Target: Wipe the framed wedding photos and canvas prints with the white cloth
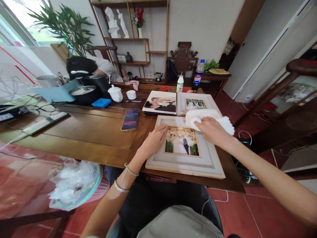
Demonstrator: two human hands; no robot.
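A pale picture frame (155, 162) with a wedding photo (182, 141) at its middle lies flat near the table's front edge. My left hand (158, 138) rests with its fingers stretched out on the frame's left side, beside the photo. In my right hand (209, 129) is a white cloth (224, 119), bunched over the frame's top right corner; the fingers close round it. Part of a second framed photo (195, 103) behind is covered by the cloth. To its left lies a stack of photo panels (160, 103).
Around me on the wooden table (99, 132) are a phone (130, 119), a blue box (101, 102), a white teapot (115, 93), orange scissors (164, 88), a milk bottle (180, 83) and a cola bottle (198, 76). A basket with plastic bags (76, 185) stands on the floor. Another person (99, 67) leans down behind.
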